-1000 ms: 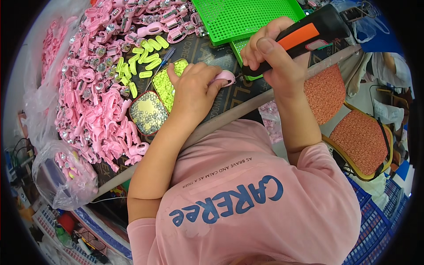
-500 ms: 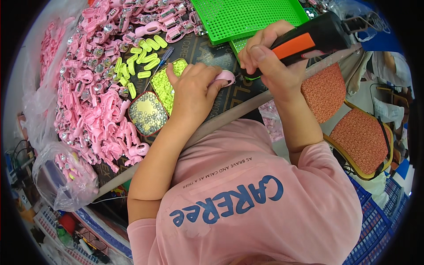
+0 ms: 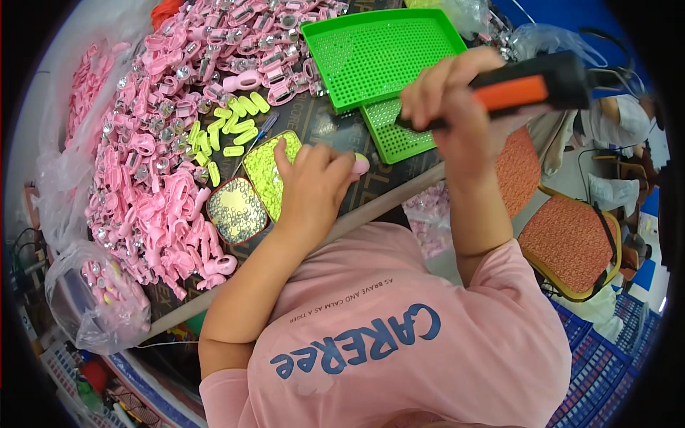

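Observation:
My left hand (image 3: 314, 185) is closed around a small pink plastic piece (image 3: 361, 165) with a yellow-green tip, just above the table's near edge. My right hand (image 3: 453, 107) grips a black and orange electric screwdriver (image 3: 524, 91), its working end pointing left and held apart from the piece. Beside my left wrist stands a tin of small yellow-green parts (image 3: 265, 175). Touching it is a second tin (image 3: 237, 210) with tiny metallic rings or beads inside. A slim blue-handled screwdriver (image 3: 268, 124) lies by several yellow-green oblong pieces (image 3: 232, 127).
A large heap of pink plastic parts (image 3: 168, 207) covers the table's left and far side. Two green perforated trays overlap beyond my hands, a larger one (image 3: 389, 60) over a smaller one (image 3: 399, 146). Orange-patterned chairs (image 3: 569, 242) stand to the right. A clear bag (image 3: 96, 299) hangs at the left edge.
The electric screwdriver has drawn away to the right from the pink piece. The piece has turned in my left hand, showing a yellow-green end. The whole view has shifted slightly.

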A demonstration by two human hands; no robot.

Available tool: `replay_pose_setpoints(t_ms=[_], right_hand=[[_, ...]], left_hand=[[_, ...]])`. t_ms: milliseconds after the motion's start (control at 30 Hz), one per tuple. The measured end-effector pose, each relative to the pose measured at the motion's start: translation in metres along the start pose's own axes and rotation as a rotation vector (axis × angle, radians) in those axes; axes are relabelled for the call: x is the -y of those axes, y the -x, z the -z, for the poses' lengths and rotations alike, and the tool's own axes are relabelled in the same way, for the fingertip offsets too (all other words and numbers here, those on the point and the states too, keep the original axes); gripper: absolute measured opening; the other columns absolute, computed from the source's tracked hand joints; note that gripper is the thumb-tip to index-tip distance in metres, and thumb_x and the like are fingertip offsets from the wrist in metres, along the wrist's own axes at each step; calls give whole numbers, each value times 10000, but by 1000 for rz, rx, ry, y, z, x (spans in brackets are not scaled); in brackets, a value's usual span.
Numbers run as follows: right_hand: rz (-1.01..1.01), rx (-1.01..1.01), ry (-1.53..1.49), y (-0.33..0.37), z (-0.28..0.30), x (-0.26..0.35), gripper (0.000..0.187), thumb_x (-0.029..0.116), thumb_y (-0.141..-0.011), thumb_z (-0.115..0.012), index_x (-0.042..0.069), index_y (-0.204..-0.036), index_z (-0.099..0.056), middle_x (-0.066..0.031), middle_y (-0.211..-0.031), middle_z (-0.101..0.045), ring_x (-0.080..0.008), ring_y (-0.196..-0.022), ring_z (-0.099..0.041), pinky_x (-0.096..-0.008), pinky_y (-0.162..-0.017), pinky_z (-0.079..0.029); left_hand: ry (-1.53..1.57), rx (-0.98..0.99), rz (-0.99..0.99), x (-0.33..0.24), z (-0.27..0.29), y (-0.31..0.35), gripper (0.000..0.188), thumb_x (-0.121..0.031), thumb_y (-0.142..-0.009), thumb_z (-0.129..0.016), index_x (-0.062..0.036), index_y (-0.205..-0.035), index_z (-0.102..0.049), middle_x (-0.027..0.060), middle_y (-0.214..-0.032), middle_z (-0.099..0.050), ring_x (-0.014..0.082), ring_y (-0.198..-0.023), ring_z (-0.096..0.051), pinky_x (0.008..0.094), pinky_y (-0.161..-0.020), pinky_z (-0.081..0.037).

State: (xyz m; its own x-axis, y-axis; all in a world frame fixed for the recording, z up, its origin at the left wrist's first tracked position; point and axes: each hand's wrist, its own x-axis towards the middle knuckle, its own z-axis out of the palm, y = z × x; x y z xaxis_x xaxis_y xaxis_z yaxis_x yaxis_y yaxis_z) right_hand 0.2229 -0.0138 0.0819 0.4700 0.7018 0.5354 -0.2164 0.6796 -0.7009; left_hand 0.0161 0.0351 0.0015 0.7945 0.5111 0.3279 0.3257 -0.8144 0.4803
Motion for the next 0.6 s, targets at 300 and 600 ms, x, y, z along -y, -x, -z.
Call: replay_pose_setpoints(t_ms=[300,600], right_hand=[[28,-71,560,-63,17,-30,155,18,-905,-747,27,-857,-600,-66,-655,-639,-159,-554,-616,-317,-586,-528],[-41,-42,703,-58,18,-30,185,12,-903,-744,33,-837,-572,-53,-638,-614,-152,-545,-606,-301,-558,-501]], left_hand=[[-193,-107,-149,-13,1,19,319,-137,-824,-695,-171,-1140,-669,52,-1180,-643,203,-989,-605,445,-818,-317],[-317,-62,-150,-14,-2,27,372,-173,-833,-685,-204,-1203,-665,28,-1191,-662,200,-1037,-624,545,-916,-318]])
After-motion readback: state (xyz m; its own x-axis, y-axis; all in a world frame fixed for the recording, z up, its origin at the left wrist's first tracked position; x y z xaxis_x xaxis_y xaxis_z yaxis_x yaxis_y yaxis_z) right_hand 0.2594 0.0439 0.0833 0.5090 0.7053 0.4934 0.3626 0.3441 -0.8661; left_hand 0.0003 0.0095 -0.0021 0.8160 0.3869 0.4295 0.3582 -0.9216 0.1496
